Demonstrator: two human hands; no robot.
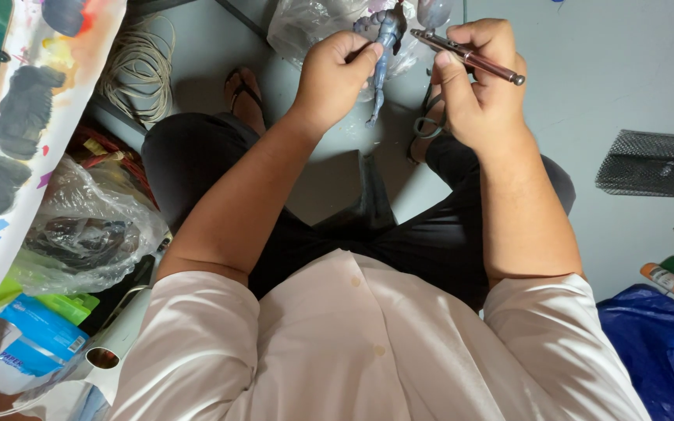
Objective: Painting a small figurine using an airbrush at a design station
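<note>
My left hand [333, 74] grips a small blue-grey figure [382, 54] by its upper body, its legs hanging down over my lap. My right hand [477, 86] holds a slim reddish-brown airbrush [470, 56] like a pen, its metal tip pointing left at the top of the figure. Both hands are raised close together above my knees. The figure's head is partly cut off by the top of the frame.
A crumpled clear plastic bag [306, 27] lies on the grey floor behind the figure. At left are a paint-spattered sheet [17, 132], a coil of cord [140, 70] and a plastic bag of parts [87, 234]. A black mesh piece [653, 164], tubes and a blue bag [661, 347] sit at right.
</note>
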